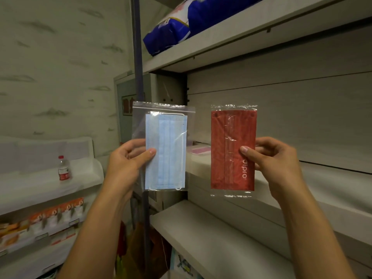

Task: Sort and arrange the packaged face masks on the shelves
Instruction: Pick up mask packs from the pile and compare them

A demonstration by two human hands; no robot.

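Head view: I see left hand (128, 158) pinching blue mask pack (166, 150), right hand (269, 158) pinching red mask pack (233, 150); slick film could slip from either thumb.

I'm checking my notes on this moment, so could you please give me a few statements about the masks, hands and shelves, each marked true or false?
1. The left hand holds a blue mask in a clear bag. True.
2. The right hand holds a green mask. False: its mask is red, in a clear wrapper.
3. Both masks are held upright, side by side and apart. True.
4. A pink packet lies on the shelf behind the masks. True.
5. The water bottle stands on the top shelf. False: it stands on a white ledge at the left; blue bags lie on the top shelf.
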